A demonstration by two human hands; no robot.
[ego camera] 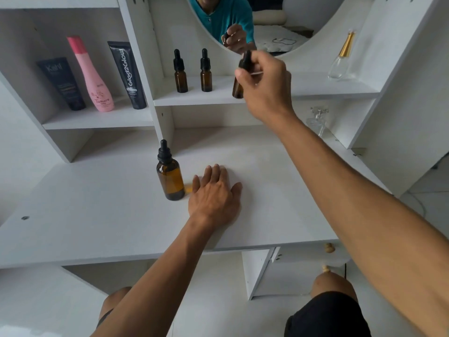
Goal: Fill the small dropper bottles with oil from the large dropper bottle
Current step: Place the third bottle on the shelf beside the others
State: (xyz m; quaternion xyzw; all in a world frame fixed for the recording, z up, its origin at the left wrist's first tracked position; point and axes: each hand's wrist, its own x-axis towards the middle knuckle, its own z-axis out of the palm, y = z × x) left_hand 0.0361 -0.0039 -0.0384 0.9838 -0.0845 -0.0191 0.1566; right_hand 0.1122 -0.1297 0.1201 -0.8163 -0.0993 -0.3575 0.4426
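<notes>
From the head camera, a white dressing table (102, 222) fills the view, with open shelves and a round mirror (291, 25) behind it. The right hand (264, 83) reaches up to the middle shelf (303, 91) and curls its fingers round a small amber glass dropper bottle with a black cap (239, 79); the bottle stands upright at the shelf's front edge, though whether its base touches the shelf is hidden by the hand. Two more small amber dropper bottles stand upright on the same shelf, one on the left (180, 72) and one just beside it (206, 71), well apart from the held bottle.

The left hand (215, 193) lies flat on the tabletop, fingers straight and together, holding nothing. Just beside it, to its left, stands the large amber glass dropper bottle with a black dropper cap (169, 173), upright and capped, apart from the fingers.

On the left shelf stand a dark tube (62, 83), a pink bottle (93, 76) and a black tube (127, 75). A clear glass perfume bottle with a gold cap (341, 57) stands at the right end of the middle shelf.
</notes>
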